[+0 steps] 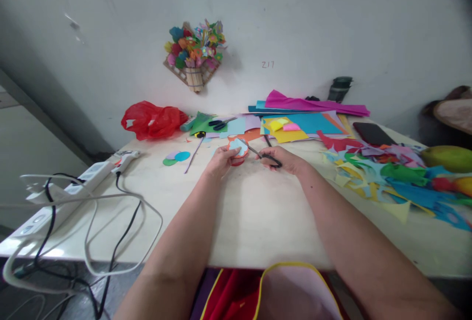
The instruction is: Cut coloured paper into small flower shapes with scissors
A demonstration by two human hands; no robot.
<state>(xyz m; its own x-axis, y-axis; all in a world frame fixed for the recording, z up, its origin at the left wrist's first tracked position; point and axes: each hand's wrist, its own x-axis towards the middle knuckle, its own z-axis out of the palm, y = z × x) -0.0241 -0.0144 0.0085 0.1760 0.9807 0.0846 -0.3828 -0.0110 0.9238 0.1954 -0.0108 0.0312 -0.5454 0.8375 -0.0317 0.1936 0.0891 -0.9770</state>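
Between the fingers of my left hand (221, 159) is a small paper flower (239, 149), light blue on top with an orange scalloped edge around it. My right hand (283, 159) is closed around the dark handles of a pair of scissors (271, 159). The scissor blades point left and reach the flower's upper right edge. Below the flower a bit of red paper shows, partly hidden by my fingers. Behind my hands lies an orange paper piece (252, 134).
Coloured paper sheets (313, 126) and a second pair of scissors (219, 124) lie at the back. Paper scraps (391, 177) and a phone (374, 134) are on the right. On the left are paper circles (181, 156), a red bag (153, 121), and a power strip (66, 199) with looping cables.
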